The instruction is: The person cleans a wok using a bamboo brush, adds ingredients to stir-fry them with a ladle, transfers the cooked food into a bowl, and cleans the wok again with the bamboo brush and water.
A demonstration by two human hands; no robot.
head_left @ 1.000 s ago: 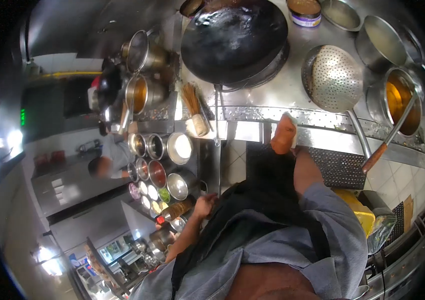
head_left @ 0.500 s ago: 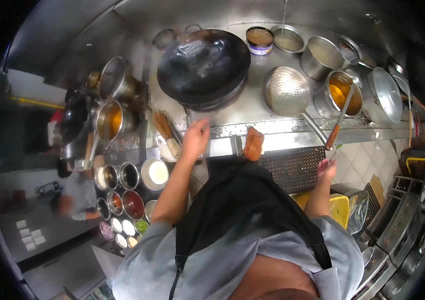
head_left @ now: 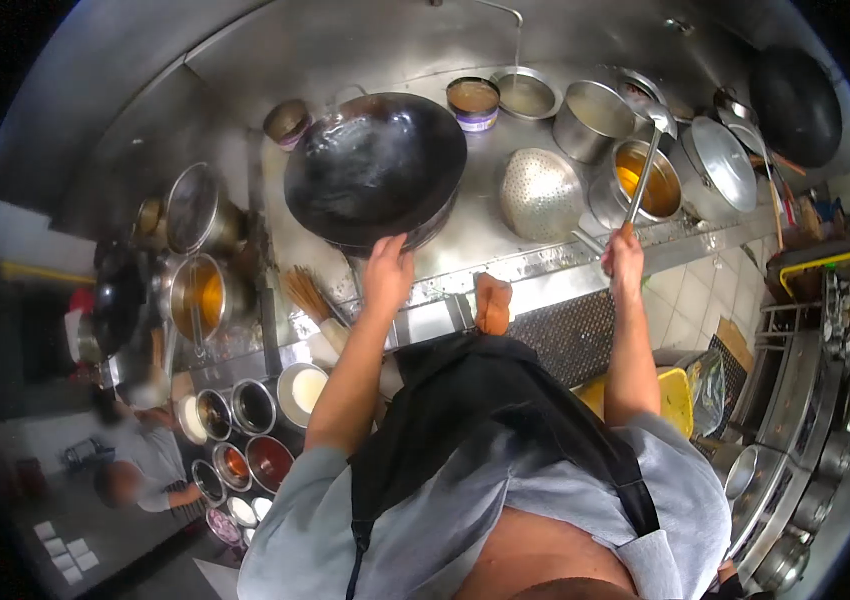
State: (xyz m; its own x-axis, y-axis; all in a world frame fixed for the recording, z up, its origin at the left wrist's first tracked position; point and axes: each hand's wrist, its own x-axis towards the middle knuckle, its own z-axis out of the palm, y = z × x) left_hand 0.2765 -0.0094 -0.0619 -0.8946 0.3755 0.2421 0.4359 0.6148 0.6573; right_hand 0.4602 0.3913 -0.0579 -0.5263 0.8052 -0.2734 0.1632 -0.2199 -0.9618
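My left hand is at the near rim of a large black wok, fingers stretched towards it. Whether the fingertips touch the metal I cannot tell. My right hand is closed around the wooden handle of a ladle, whose shaft slants up over a steel pot of orange liquid. Beside that pot lies a perforated strainer, its handle end close to my right hand. A bundled bamboo wok brush is left of my left forearm. A folded orange-brown cloth-like thing rests at the counter edge.
Along the back stand an open can, a bowl under a tap, a steel pot and a lidded pot. Ingredient bowls and a second orange-liquid pot are left. Another person is at far left.
My right hand has risen from below the counter edge and taken hold of the ladle's handle. My left hand is now at the wok's rim. The view has shifted.
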